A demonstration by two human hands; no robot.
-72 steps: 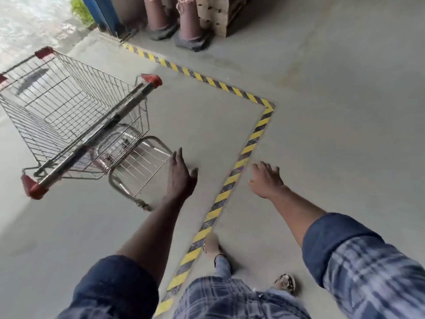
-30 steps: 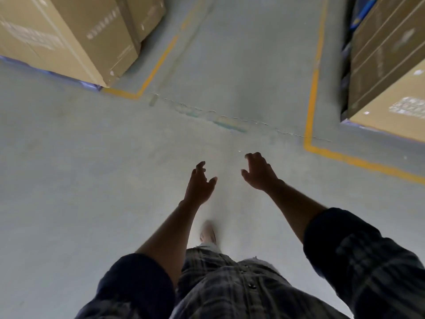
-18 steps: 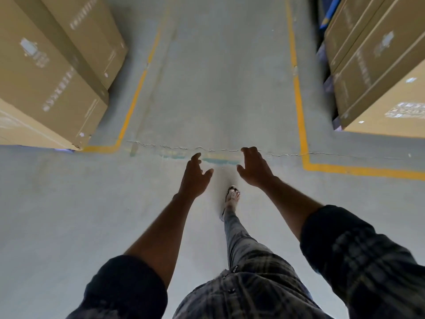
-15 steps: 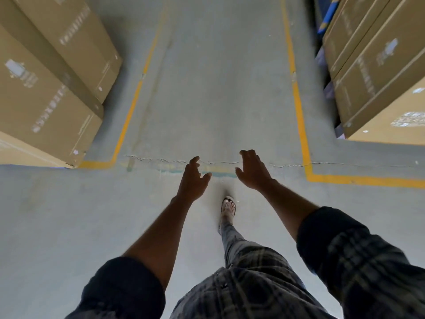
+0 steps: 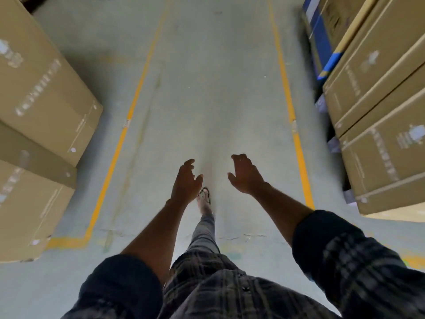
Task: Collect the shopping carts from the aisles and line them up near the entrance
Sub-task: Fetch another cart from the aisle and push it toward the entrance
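Grey concrete floor (image 5: 213, 93) fills the frame, an aisle running from near to far. Two yellow floor lines bound it: left line (image 5: 119, 139) runs near-to-far and turns left at its near end; right line (image 5: 290, 111) runs roughly parallel on the right. A thin crack (image 5: 243, 237) crosses the floor near the person, between the lines.

Left side: large cardboard boxes (image 5: 39, 97), stacked, outside the left line. Print on them is blurred, unreadable. Right side: another stack of cardboard boxes (image 5: 379, 116), outside the right line, with a blue frame (image 5: 322, 40) at its far end.

Person at the near edge: plaid shirt (image 5: 220, 286), dark rolled sleeves, both forearms stretched forward over the aisle centre. One leg in grey trousers steps ahead, sandalled foot (image 5: 204, 197) on the floor just beside the left wrist in the picture.

Left hand (image 5: 185, 183): grip wide, fingers loosely curled, holding nothing. Right hand (image 5: 245, 174): grip wide, fingers curled, thumb toward the left hand, holding nothing. Hands near each other, apart, not touching anything.

Shopping carts: none in view in this aisle section, so location can't be told.
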